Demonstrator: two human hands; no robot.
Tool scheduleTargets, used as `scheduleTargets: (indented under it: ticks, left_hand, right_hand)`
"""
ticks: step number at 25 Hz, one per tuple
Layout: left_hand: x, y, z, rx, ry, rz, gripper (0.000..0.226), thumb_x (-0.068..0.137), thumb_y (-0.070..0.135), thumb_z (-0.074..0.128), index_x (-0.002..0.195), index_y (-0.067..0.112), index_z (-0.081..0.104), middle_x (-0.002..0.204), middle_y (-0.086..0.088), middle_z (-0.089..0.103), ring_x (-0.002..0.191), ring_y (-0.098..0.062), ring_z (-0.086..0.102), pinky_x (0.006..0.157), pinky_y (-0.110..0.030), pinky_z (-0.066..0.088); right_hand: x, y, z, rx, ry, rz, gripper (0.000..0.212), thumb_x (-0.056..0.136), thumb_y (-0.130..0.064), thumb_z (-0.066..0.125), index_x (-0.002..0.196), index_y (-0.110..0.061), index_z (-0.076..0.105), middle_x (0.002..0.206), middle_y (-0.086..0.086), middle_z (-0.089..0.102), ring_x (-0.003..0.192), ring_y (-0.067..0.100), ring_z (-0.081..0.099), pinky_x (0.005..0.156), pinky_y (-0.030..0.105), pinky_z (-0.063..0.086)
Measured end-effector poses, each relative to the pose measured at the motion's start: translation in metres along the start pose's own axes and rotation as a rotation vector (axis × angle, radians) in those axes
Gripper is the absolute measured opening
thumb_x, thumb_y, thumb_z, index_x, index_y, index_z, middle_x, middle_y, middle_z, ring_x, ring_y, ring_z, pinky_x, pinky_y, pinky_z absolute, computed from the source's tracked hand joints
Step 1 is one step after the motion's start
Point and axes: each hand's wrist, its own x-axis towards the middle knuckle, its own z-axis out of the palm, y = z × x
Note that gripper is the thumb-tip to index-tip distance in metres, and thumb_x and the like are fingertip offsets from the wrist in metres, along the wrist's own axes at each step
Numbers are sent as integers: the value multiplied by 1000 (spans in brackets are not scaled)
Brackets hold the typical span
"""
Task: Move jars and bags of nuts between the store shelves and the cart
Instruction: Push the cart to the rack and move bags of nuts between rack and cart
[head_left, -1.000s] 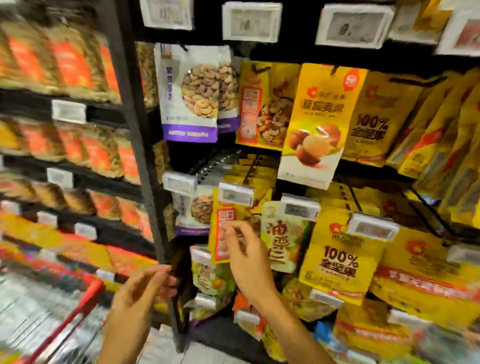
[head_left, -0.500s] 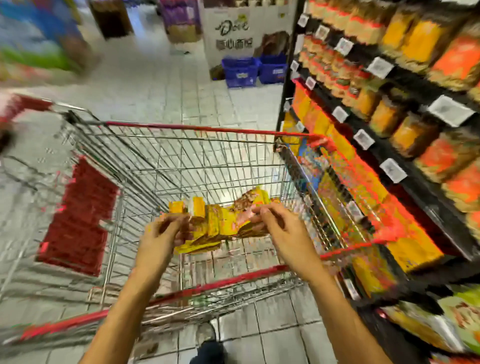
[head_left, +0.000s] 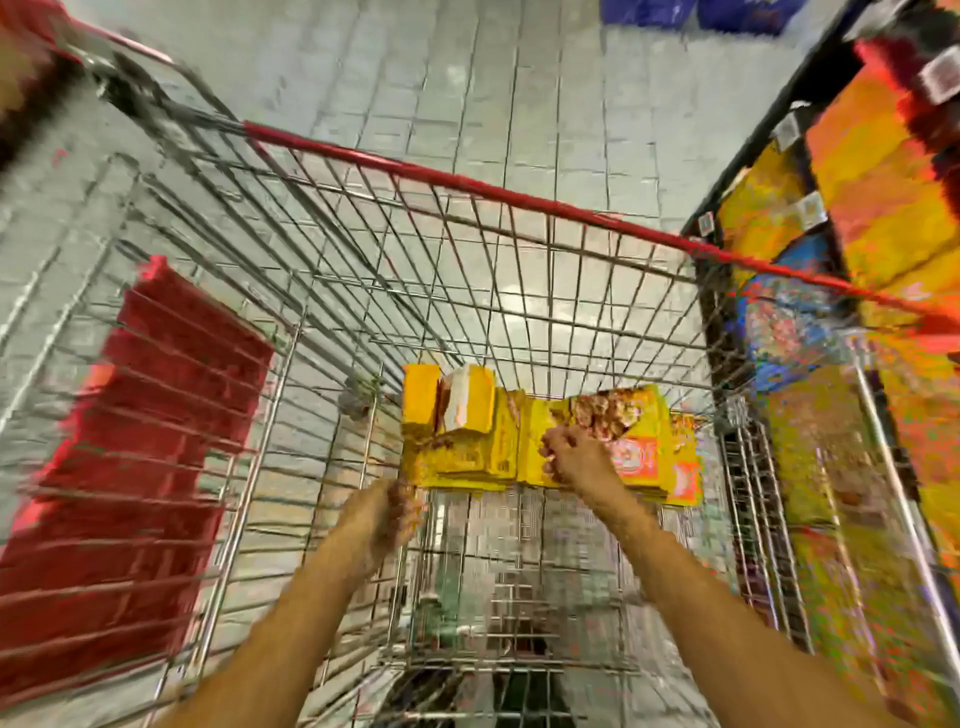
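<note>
Inside the wire cart (head_left: 311, 291), toward its right wall, lies a stack of yellow nut bags (head_left: 467, 447). Our left hand (head_left: 387, 519) sits at the stack's near-left corner; blur hides its grip. Our right hand (head_left: 574, 460) curls its fingers onto the stack's top bag. Store shelves (head_left: 857, 218) stand right of the cart.

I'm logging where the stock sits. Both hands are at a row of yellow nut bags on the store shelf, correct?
Not on the shelf. The head view shows the yellow nut bags inside the wire cart, with the right hand and left hand at them; the store shelves stand to the right.
</note>
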Motion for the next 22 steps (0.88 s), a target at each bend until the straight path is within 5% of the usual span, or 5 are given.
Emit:
scheduleTargets:
  ticks: [6, 11, 17, 20, 22]
  left_hand:
    - [136, -20, 23, -292, 38, -117, 34, 102, 20, 28, 76, 8, 46, 66, -7, 55, 60, -19, 49, 38, -20, 43]
    - [199, -26, 65, -531, -130, -90, 42, 98, 42, 35, 83, 8, 54, 58, -7, 61, 46, -20, 54, 45, -22, 42]
    - [195, -47, 64, -708, -401, -41, 73, 88, 67, 24, 108, 14, 71, 100, -9, 74, 88, -24, 72, 69, -37, 59]
    - [166, -78, 55, -573, -459, -167, 60, 82, 60, 43, 83, 10, 77, 81, -10, 75, 72, -24, 72, 59, -35, 58]
    - [154, -98, 38, -441, -353, -202, 42, 73, 50, 58, 81, 11, 73, 67, -8, 71, 55, -21, 67, 46, -30, 54]
  right_hand:
    - [167, 0, 74, 111, 59, 107, 28, 89, -41, 58, 84, -14, 52, 86, 18, 54, 80, 23, 54, 72, 25, 43]
    - [206, 12, 132, -61, 165, 115, 111, 70, -43, 78, 146, -1, 8, 143, 20, 41, 131, 33, 41, 102, 36, 37]
    - [128, 74, 104, 204, 165, 47, 59, 67, -18, 84, 113, -13, 48, 114, 6, 58, 107, 19, 61, 83, 29, 51]
    - [43, 123, 77, 150, -11, 165, 60, 65, -19, 85, 105, -20, 41, 97, -7, 58, 70, -16, 60, 54, 4, 45]
    - [23, 137, 60, 125, -129, 339, 32, 80, -31, 72, 101, -19, 51, 81, -8, 67, 65, -2, 61, 52, 14, 43]
